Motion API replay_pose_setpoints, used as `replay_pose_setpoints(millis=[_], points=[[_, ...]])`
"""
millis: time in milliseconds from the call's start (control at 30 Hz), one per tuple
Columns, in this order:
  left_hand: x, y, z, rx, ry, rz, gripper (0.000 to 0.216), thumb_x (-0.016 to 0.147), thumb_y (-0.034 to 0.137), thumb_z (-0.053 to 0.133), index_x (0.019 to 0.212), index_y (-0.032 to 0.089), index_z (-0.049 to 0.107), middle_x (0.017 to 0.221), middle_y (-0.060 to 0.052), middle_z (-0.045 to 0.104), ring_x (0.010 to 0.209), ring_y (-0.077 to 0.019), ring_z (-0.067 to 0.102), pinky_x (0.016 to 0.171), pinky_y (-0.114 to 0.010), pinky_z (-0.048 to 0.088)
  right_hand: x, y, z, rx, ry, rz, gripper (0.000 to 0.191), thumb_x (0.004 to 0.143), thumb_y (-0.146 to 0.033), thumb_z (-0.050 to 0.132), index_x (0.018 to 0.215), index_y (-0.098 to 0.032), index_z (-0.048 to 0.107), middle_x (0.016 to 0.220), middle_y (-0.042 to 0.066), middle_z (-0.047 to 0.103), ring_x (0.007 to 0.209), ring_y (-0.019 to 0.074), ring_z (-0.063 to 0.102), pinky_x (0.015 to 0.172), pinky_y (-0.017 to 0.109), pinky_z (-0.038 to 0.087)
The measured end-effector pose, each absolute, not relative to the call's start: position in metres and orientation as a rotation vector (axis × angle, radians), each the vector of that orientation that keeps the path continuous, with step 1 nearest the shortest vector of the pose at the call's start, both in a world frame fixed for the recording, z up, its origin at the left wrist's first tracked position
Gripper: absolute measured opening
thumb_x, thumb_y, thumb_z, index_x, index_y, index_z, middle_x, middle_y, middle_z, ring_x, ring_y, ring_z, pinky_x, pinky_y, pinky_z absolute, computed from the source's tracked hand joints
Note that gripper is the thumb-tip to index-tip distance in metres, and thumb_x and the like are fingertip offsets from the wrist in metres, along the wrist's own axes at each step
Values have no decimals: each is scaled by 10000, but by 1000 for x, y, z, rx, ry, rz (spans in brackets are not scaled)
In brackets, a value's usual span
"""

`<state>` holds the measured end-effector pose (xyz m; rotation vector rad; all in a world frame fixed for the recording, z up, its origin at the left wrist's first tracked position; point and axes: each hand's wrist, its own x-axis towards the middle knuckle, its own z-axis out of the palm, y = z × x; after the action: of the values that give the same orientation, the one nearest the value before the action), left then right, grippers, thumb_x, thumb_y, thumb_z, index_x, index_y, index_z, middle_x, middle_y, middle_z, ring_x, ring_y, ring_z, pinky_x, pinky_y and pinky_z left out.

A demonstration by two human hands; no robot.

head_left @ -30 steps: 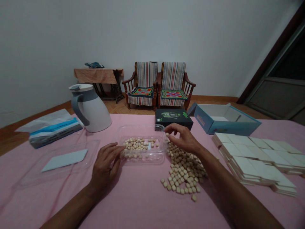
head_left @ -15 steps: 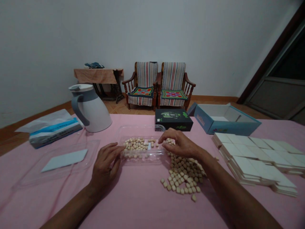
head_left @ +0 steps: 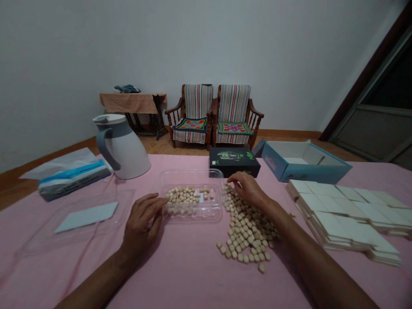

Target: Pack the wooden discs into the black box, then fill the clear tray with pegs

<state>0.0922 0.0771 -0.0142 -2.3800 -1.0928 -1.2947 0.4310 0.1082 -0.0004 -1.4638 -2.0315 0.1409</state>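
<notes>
A clear plastic tray (head_left: 193, 212) sits mid-table holding several small beige pieces (head_left: 186, 195). My left hand (head_left: 143, 221) rests on the pink cloth with its fingers stretched out, fingertips touching the tray's left front corner. To the tray's right lies a loose pile of the same beige pieces (head_left: 247, 234). My right hand (head_left: 247, 189) hovers over the far end of that pile, fingers curled down onto the pieces; whether it holds one is hidden.
A white jug (head_left: 120, 146), a blue-and-white packet (head_left: 72, 176), a clear lid with a white card (head_left: 86, 214), a black box (head_left: 233, 161), an open blue box (head_left: 302, 161) and stacks of white flat cards (head_left: 347, 214) stand around on the pink cloth (head_left: 193, 274).
My right hand dipped to the tray's right end, then drew back right to the far end of the loose pile. My left hand has stayed put.
</notes>
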Motion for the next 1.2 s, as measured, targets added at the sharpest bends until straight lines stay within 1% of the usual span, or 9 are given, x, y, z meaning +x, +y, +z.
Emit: replay_pose_setpoints(millis=[133, 233, 567, 633, 733, 867, 967, 1067, 1200], points=[[92, 77, -13, -2383, -1066, -1277, 285, 828, 71, 531, 1066, 195, 628, 992, -85, 674, 1034, -235, 575, 890, -407, 496, 433, 109, -12, -1528, -2297, 166, 307, 755, -11, 485, 944, -172, 666, 976, 86, 668, 918, 185, 559, 823, 298, 400], [92, 78, -14, -2385, -1056, -1287, 283, 824, 63, 536, 1063, 185, 625, 996, -90, 671, 1032, -237, 573, 891, -405, 492, 434, 109, -13, -1556, -2332, 210, 330, 768, -14, 482, 1011, -157, 654, 1057, 107, 651, 983, 190, 557, 866, 305, 387], [92, 77, -14, -2383, -1074, -1283, 280, 825, 69, 540, 1064, 190, 624, 1002, -87, 668, 1046, -238, 567, 904, -401, 483, 441, 107, -14, -1820, -2191, 194, 302, 763, 1, 441, 885, -134, 682, 897, 100, 616, 839, 168, 573, 742, 250, 403], [92, 77, -15, -2384, -1063, -1280, 277, 827, 65, 536, 1062, 183, 622, 1000, -90, 666, 1043, -237, 565, 899, -400, 483, 441, 107, -14, -1838, -2168, 183, 266, 773, -19, 449, 863, -131, 673, 867, 99, 611, 802, 170, 570, 715, 258, 401], [91, 77, -16, -2382, -1065, -1267, 277, 830, 58, 531, 1067, 171, 616, 1008, -96, 660, 1044, -237, 561, 900, -403, 480, 441, 107, -10, -1846, -2100, 131, 199, 792, -85, 481, 892, -132, 646, 891, 99, 596, 802, 178, 561, 711, 275, 405], [91, 78, -17, -2386, -1064, -1263, 277, 831, 57, 536, 1072, 169, 613, 1012, -94, 660, 1052, -235, 558, 903, -399, 479, 432, 103, 6, -1533, -1951, 93, 177, 747, -97, 526, 887, -156, 617, 852, 50, 575, 769, 152, 544, 709, 265, 419], [91, 78, -17, -2393, -1072, -1263, 281, 833, 56, 533, 1077, 171, 611, 1013, -92, 662, 1062, -234, 555, 913, -400, 476, 419, 96, 24, -1229, -1923, 233, 160, 751, -103, 529, 857, -166, 631, 798, 30, 597, 737, 141, 543, 682, 259, 425], [91, 79, -17, -2393, -1071, -1269, 279, 831, 63, 533, 1070, 180, 617, 1004, -85, 666, 1057, -233, 562, 913, -398, 479, 409, 87, 36, -1058, -2008, 360, 185, 729, -85, 549, 851, -176, 654, 842, 32, 648, 814, 158, 557, 753, 289, 424], [90, 78, -16, -2387, -1065, -1279, 276, 830, 74, 537, 1063, 194, 621, 997, -78, 669, 1049, -234, 569, 902, -399, 484, 405, 81, 41, -1030, -2134, 397, 232, 704, -55, 558, 846, -195, 676, 874, 21, 678, 878, 179, 553, 833, 342, 390]])
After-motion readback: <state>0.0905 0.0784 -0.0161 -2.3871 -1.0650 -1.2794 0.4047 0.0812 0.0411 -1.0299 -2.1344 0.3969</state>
